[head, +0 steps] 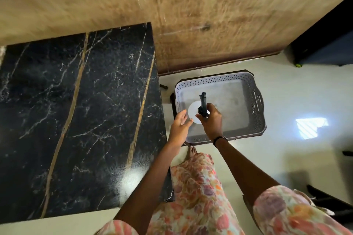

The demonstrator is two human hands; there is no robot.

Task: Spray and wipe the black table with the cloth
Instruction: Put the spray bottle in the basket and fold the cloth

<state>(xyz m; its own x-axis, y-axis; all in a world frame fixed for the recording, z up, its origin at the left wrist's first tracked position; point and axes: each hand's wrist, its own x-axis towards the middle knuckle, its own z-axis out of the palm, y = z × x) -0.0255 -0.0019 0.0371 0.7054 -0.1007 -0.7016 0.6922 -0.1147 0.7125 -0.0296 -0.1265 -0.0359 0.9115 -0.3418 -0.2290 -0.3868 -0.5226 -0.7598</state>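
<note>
The black marble table (80, 120) with gold and white veins fills the left of the head view. My right hand (211, 120) grips a spray bottle (194, 114) with a white body and black trigger head, held over the grey perforated basket (256, 105) on the floor. My left hand (179, 126) hovers just left of the bottle with fingers relaxed and spread, holding nothing. No cloth is visible in the frame.
The basket sits on a dark low stand to the right of the table, against a brown textured wall (210, 15). A dark cabinet (328, 44) stands at the far right. My bare foot (192, 151) and floral dress are below the hands on the pale floor.
</note>
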